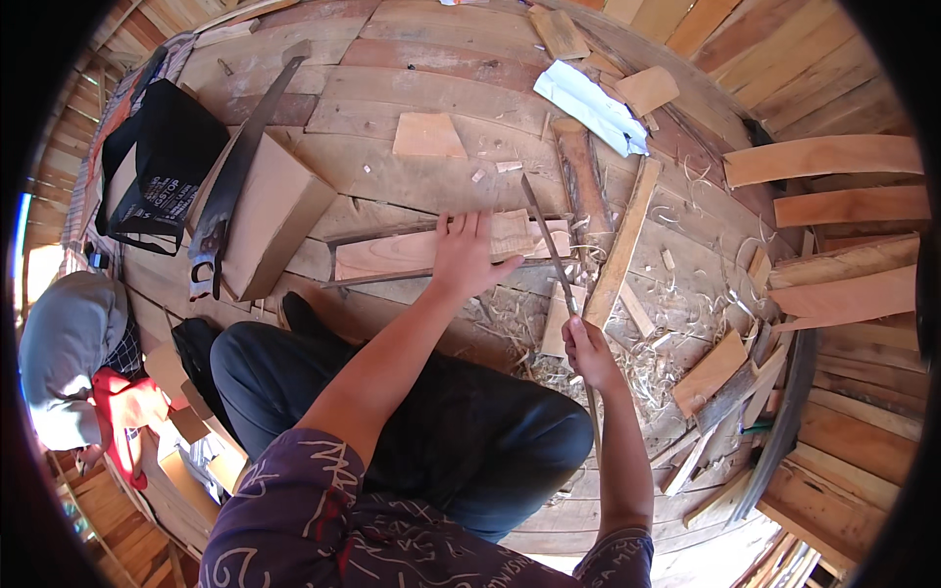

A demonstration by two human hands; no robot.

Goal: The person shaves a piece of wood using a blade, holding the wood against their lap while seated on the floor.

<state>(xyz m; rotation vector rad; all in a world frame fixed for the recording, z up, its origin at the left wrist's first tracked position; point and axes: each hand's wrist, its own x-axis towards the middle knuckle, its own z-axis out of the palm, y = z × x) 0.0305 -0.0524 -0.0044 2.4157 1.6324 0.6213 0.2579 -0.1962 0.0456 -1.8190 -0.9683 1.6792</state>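
Observation:
My left hand [464,257] lies flat, fingers stretched and thumb out, on a short piece of wood [512,233] with a rough, carved-looking surface. That piece rests on a longer pale board [382,257] with dark strips along its sides, on the plank floor. In my right hand [590,351] is a long-handled knife [547,235], its narrow dark blade pointing up and away across the right end of the board. The handle runs back past my wrist along the forearm. Whether the blade touches the wood I cannot tell. Below it, a small wood block [564,321] lies among shavings.
Wood shavings [627,377] and offcuts spread on the right, beside a long batten [625,245] and a round branch [582,181]. A handsaw [250,147] leans on a cardboard box [279,211], near a black bag [157,167]. Another person [74,333] sits at far left.

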